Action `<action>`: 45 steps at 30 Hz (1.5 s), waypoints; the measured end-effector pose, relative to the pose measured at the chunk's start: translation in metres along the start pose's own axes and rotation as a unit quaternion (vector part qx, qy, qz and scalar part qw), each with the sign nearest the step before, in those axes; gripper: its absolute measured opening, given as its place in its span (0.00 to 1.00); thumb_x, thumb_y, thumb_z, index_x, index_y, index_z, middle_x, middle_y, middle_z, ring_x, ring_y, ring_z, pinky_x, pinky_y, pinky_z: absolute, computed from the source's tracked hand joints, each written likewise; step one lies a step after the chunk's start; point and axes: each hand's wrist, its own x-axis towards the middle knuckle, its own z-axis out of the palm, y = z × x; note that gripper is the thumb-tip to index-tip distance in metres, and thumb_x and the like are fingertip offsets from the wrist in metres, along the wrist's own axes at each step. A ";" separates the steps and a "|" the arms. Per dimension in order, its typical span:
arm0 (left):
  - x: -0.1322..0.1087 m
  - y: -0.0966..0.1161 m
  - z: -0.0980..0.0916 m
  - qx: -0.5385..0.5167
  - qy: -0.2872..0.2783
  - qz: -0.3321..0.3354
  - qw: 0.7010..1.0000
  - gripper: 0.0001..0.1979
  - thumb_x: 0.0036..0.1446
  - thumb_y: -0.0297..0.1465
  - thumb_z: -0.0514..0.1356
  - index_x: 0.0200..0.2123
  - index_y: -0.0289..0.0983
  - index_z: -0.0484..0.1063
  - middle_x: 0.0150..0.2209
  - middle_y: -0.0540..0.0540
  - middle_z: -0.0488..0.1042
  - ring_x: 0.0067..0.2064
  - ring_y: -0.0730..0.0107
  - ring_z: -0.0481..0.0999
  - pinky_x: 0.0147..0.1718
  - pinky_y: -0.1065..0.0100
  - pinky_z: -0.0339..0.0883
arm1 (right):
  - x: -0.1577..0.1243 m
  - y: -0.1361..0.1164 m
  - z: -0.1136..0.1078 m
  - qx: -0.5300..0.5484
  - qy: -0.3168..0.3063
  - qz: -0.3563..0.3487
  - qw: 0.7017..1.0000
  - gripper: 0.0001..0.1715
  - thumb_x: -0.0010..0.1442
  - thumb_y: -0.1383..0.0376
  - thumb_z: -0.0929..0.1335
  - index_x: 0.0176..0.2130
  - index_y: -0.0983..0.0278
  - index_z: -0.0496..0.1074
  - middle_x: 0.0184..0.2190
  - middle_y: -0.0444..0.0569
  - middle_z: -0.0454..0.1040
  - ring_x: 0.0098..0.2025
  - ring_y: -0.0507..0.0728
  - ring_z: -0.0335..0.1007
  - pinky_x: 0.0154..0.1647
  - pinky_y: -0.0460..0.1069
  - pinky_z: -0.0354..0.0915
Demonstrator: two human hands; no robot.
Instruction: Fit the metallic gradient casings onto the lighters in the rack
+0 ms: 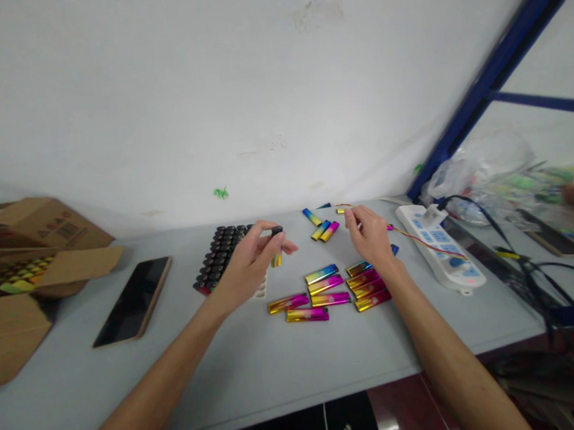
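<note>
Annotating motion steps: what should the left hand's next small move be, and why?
Probably lower the lighter toward the white holder: the left hand has it roughly upright, black end up, and some white shows near the black-topped pieces.

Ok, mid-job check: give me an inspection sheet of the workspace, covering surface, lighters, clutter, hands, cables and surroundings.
Surface: grey table; spills, nothing seen.
Lighters: shiny loose lighters lying flat in groups; black-topped rows partly behind the left hand.
Clutter: phone and open cardboard box, both left.
Hands: left hand holds one lighter by its black top; right hand has curled fingers, grip unclear.
Cables: red-and-yellow wire crosses the power strip; black cable at its plug.
Surroundings: marked white wall, blue frame, plastic bags.
</note>
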 end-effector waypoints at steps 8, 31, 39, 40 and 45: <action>0.035 0.012 -0.078 0.447 -0.069 0.061 0.890 0.14 0.62 0.43 0.64 0.42 0.41 0.84 0.47 0.42 0.86 0.48 0.53 0.82 0.54 0.58 0.71 | 0.001 -0.001 0.001 0.010 0.001 -0.014 1.000 0.28 0.80 0.48 0.57 0.30 0.57 0.61 0.27 0.46 0.69 0.30 0.58 0.64 0.37 0.55 0.60; 0.035 -0.006 -0.066 0.668 -0.103 0.063 0.734 0.13 0.66 0.34 0.63 0.50 0.44 0.86 0.50 0.38 0.74 0.52 0.47 0.75 0.50 0.53 0.71 | 0.002 -0.001 -0.001 0.008 0.003 -0.007 1.000 0.31 0.80 0.45 0.55 0.30 0.56 0.61 0.27 0.47 0.69 0.30 0.58 0.65 0.37 0.55 0.60; 0.029 -0.001 -0.059 0.689 -0.068 0.104 0.714 0.16 0.69 0.35 0.64 0.56 0.41 0.84 0.61 0.31 0.70 0.62 0.36 0.70 0.55 0.42 0.70 | 0.002 0.002 0.000 0.003 0.003 -0.006 1.000 0.29 0.80 0.47 0.56 0.30 0.56 0.60 0.28 0.47 0.70 0.31 0.59 0.66 0.39 0.55 0.60; 0.026 0.000 -0.054 0.673 -0.057 0.123 0.727 0.17 0.70 0.35 0.63 0.58 0.40 0.83 0.64 0.29 0.69 0.64 0.34 0.68 0.57 0.41 0.68 | 0.002 0.002 0.000 0.002 0.005 -0.007 1.000 0.28 0.80 0.48 0.56 0.30 0.56 0.60 0.28 0.47 0.70 0.32 0.59 0.66 0.39 0.55 0.60; 0.003 -0.008 0.010 0.519 -0.090 0.165 0.834 0.14 0.73 0.33 0.60 0.55 0.38 0.82 0.55 0.35 0.79 0.58 0.46 0.75 0.60 0.47 0.67 | 0.002 0.003 -0.001 -0.001 0.005 -0.004 1.000 0.27 0.80 0.49 0.57 0.31 0.56 0.62 0.28 0.47 0.71 0.33 0.59 0.67 0.39 0.54 0.60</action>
